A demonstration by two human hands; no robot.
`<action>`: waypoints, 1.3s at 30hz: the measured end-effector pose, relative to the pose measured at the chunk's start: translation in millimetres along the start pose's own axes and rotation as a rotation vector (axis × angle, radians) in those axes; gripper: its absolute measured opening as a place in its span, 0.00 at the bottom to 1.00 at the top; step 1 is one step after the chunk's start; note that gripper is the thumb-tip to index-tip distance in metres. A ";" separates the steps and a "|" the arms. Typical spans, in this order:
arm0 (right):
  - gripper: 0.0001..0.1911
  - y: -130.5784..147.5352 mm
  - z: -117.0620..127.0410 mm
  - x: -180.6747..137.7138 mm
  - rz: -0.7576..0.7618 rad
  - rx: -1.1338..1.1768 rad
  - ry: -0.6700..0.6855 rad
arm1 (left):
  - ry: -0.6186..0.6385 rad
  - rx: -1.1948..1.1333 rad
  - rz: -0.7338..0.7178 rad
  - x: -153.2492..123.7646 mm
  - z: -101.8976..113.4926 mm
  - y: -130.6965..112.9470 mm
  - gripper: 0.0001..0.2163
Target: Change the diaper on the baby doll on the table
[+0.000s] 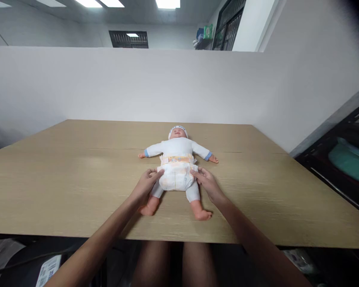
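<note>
A baby doll point(177, 148) in a white top and cap lies on its back on the wooden table point(62, 175), head away from me. It wears a white diaper point(176, 175) with an orange waistband. My left hand point(146, 184) pinches the diaper's left side at the hip, fingers closed on the edge. My right hand point(207, 181) grips the diaper's right side the same way. Both doll legs stick out toward me between my forearms.
A white partition wall point(107, 87) stands behind the table. A dark metal rack point(341, 159) with a teal object is at the right. My knees show under the table's front edge, with a labelled item point(49, 269) on the floor at left.
</note>
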State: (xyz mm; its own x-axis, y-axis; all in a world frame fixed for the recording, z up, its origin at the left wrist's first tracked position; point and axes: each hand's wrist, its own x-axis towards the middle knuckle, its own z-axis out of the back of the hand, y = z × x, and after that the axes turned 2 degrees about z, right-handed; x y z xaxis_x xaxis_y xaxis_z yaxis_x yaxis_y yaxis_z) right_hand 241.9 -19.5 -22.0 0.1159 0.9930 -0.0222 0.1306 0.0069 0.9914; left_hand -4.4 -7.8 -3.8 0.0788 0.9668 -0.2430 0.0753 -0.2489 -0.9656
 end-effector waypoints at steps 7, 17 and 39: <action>0.24 14.8 37.3 -16.0 -0.028 -0.131 0.038 | 0.143 0.251 -0.015 -31.3 42.8 -20.0 0.33; 0.14 9.0 20.1 39.9 0.582 -0.577 -0.067 | -0.001 0.424 -0.567 52.6 11.9 -18.9 0.16; 0.19 -31.2 41.1 77.2 0.326 -0.271 0.272 | 0.331 0.533 -0.609 98.3 26.8 3.3 0.15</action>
State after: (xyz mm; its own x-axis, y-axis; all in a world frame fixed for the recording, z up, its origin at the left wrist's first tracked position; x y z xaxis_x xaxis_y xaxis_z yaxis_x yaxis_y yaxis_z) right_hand 287.2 52.1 -59.9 -0.1571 0.9432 0.2926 -0.1346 -0.3139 0.9399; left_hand -23.1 88.0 -33.4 0.4676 0.8355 0.2887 -0.2702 0.4461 -0.8532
